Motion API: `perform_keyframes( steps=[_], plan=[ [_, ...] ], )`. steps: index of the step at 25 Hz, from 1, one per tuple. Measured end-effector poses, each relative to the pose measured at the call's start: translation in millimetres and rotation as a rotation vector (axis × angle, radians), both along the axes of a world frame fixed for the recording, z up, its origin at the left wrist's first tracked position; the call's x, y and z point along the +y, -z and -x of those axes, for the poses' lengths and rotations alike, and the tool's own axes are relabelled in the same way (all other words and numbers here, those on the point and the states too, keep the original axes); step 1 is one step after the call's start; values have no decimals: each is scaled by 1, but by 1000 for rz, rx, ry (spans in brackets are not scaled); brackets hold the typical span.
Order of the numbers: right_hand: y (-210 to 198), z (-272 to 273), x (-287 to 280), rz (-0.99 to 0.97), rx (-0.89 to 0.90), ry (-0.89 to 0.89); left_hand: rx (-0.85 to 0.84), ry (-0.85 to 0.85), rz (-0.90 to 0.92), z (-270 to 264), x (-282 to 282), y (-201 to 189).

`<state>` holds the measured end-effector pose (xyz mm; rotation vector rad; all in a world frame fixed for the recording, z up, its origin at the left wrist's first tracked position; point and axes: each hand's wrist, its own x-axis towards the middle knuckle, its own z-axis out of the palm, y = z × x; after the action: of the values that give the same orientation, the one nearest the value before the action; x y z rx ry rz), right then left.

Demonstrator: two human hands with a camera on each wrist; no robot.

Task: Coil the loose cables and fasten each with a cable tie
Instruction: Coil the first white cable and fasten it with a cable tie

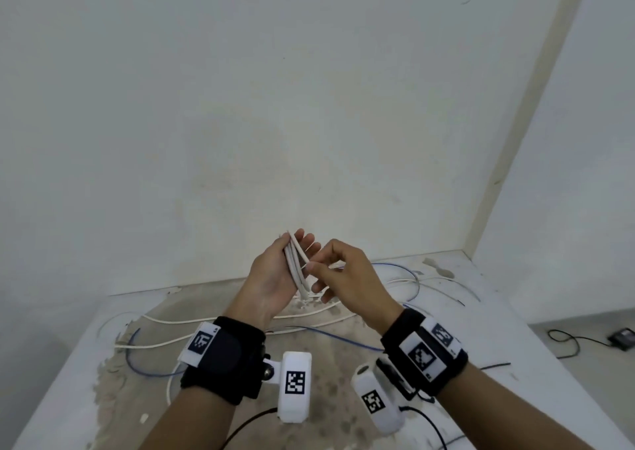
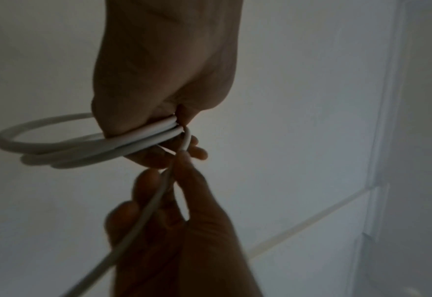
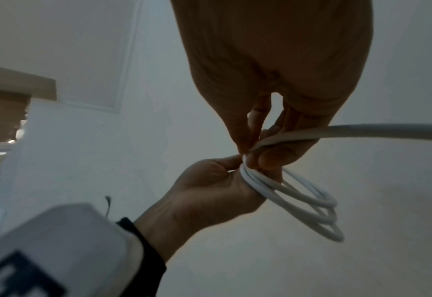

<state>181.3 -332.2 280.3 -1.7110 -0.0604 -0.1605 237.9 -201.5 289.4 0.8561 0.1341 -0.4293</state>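
Gripping several white loops, the coiled white cable (image 1: 298, 271), in the left hand (image 1: 275, 277), palm up, thumb pressing on them. Just beside this grip, pinching the free strand (image 2: 143, 217) of the same cable with thumb and forefinger of the right hand (image 1: 347, 277). Below the grip, on the worn table (image 1: 498, 315), more loose white cables (image 1: 240, 319) and a blue cable (image 1: 343, 334). Behind, plain wall (image 1: 275, 105).

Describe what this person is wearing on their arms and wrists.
Both forearms are bare, no sleeves. Each wrist carries a wide black band: the left band has one white tag with a black square code, the right band several. A white rounded camera pod with its own code hangs under each wrist, and thin black cables trail from them.
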Motion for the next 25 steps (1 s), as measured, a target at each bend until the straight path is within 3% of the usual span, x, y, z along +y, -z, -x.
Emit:
perform_keyframes(
  steps=[5,9,12,15,19,22,25],
  plan=[
    [40,25,2,-160,94,-228,10,59,110,-2,5,-4],
    [81,35,-28,179,240,-570,-43,205,89,-5,28,-11],
    [93,18,-74,531,310,-671,-81,354,29,-5,55,-22],
    [76,-12,-120,767,340,-584,-103,453,28,-7,86,-30],
    [30,-53,-156,923,349,-383,-116,617,139,-10,112,-28],
    [-9,-70,-145,967,277,-86,-109,532,-6,0,95,-22],
    [-42,-68,-102,797,75,156,-108,414,-145,10,62,-10]
  ],
)
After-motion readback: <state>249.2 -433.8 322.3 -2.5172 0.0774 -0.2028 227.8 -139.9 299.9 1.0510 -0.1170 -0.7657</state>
